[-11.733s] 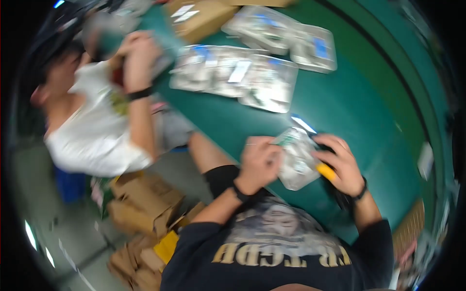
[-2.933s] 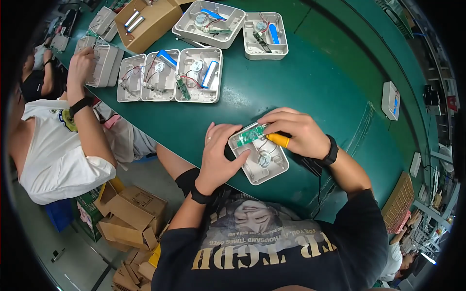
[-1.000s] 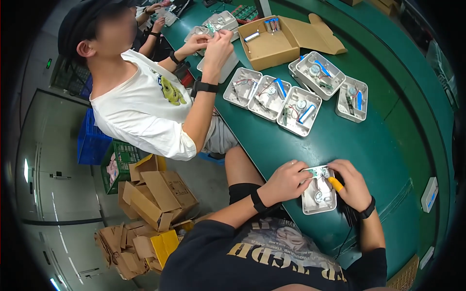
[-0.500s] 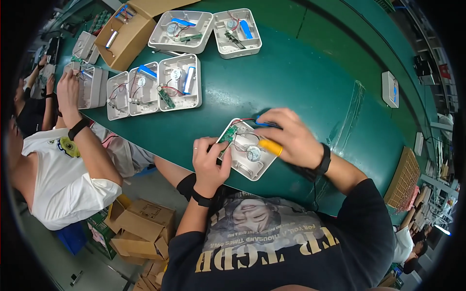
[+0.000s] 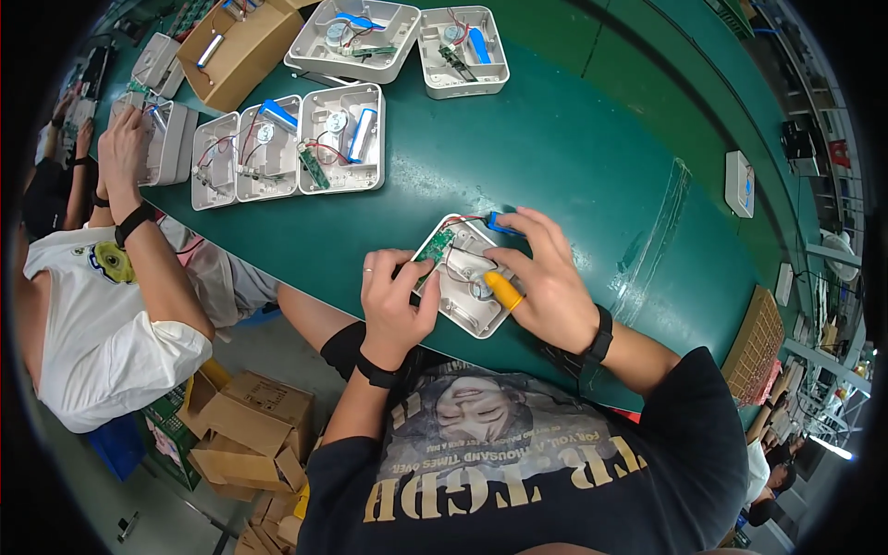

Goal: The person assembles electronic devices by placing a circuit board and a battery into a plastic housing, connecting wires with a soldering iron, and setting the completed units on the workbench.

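In front of me on the green table lies an open white plastic case [image 5: 473, 324]. It holds a green circuit board [image 5: 437, 244], thin wires and a round silver disc [image 5: 480, 288]. My left hand [image 5: 398, 301] is closed over the case's left wall, fingertips at the lower end of the board. At the far right corner of the case, my right hand [image 5: 555, 277] grips a blue battery [image 5: 499, 222], which its fingers partly cover. A yellow finger cot [image 5: 502, 290] covers the right thumb, which reaches over the disc. Red and black wires run from the board toward the battery.
Several similar white cases [image 5: 342, 180] with blue batteries stand at the far left. A cardboard box [image 5: 227, 69] sits behind them. Close on my left, a co-worker's hand [image 5: 123, 153] works at another case. A brown rack [image 5: 751, 347] stands at the right edge.
The whole view has shifted slightly. My right thumb has swung in over the disc, and the right index finger stretches further across the case. My left hand keeps its place on the case.
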`<state>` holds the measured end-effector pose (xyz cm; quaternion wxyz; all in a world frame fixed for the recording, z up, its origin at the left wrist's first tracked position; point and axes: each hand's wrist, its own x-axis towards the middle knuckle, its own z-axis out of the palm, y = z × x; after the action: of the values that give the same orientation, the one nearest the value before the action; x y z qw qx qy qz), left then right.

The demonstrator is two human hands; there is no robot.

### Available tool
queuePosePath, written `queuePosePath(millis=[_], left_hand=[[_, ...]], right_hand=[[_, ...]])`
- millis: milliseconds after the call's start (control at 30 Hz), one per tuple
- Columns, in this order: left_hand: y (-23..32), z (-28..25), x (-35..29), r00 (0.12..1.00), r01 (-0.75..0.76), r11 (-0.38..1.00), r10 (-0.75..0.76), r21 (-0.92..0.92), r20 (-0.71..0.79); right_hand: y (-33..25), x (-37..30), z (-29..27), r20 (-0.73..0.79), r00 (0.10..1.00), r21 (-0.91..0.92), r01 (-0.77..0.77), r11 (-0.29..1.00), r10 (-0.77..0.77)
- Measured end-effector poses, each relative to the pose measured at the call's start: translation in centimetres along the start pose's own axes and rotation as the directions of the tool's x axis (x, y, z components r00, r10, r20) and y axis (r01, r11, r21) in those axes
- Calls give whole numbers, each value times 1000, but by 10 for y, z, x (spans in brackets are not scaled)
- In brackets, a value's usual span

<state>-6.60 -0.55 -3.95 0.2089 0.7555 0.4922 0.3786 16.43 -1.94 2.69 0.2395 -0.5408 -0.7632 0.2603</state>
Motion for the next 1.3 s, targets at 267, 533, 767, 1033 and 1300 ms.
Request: queuePosePath(millis=[267,533,767,1033,1300], left_hand=[[1,3,0,1000,-25,999,25,35,-19],[5,3,2,1000,-24,994,24,109,1],[4,2,1,999,-43,993,43,109,1],[4,2,2,999,-49,993,50,109,0],[3,1,2,999,-40,991,41,131,-5]], right_hand=[[1,-9,16,11,1000,33,22,999,-22],[14,-18,9,-35,999,-22,4,1000,-5],[9,-15,19,-37,999,18,11,1000,-11],[12,2,-1,43,989,-136,145,980,-141],[68,72,-24,331,926,-204,257,945,-180]])
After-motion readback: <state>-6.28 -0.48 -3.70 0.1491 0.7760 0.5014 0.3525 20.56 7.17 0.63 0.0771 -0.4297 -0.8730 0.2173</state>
